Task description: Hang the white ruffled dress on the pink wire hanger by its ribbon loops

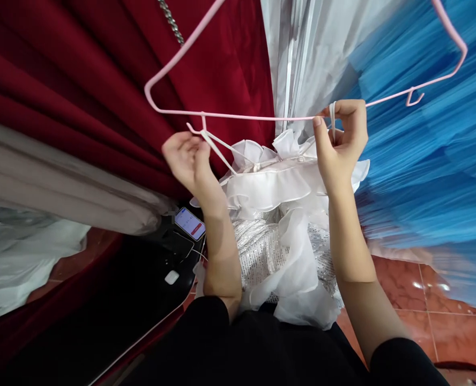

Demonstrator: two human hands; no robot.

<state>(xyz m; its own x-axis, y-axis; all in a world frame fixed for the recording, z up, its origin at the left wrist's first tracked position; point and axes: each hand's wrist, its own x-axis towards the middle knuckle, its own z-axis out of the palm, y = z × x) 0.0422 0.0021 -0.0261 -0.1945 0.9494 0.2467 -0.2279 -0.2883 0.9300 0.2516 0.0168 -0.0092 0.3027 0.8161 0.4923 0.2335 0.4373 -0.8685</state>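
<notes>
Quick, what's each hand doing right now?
Left hand: fingers curled by the white strap on the pink hanger; grip can't be told.
Right hand: closed, pinching the pink hanger, with a strap loop at its fingers.

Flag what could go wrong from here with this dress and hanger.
The left strap sits on an open-ended left hook; slack might let it slip off.
The right strap is around the fingers of the right hand, not on the right hook; if let go, that side of the white dress could drop.
Blue fabric behind that hook might snag.
</notes>
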